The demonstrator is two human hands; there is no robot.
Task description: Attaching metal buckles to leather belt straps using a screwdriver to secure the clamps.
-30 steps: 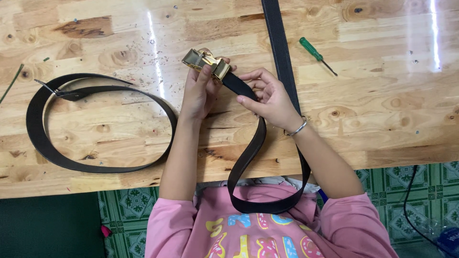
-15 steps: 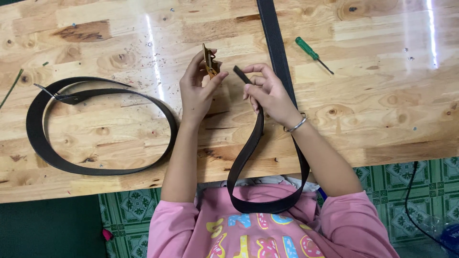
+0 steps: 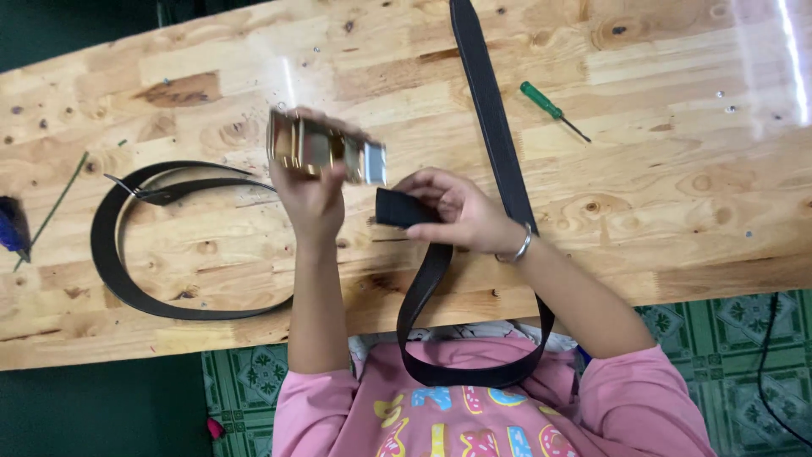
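Note:
My left hand (image 3: pixel 311 196) holds a gold and silver metal belt buckle (image 3: pixel 326 151) lifted above the wooden table (image 3: pixel 677 203). My right hand (image 3: pixel 457 210) pinches the cut end of a black belt (image 3: pixel 497 152), a little to the right of the buckle and apart from it. That belt runs from the far table edge, loops down over my lap and comes back up to my right hand. The buckle is off the belt end.
A second black belt (image 3: pixel 118 271) lies curled on the left of the table. A green-handled screwdriver (image 3: pixel 551 108) rests at the right of the long belt. A blue tool (image 3: pixel 12 227) and a thin green stick (image 3: pixel 59 203) lie at the far left. Small screws are scattered about.
The buckle came off the belt end. My left hand turned it and raised it toward the camera, while my right hand kept the belt end and drew slightly to the right.

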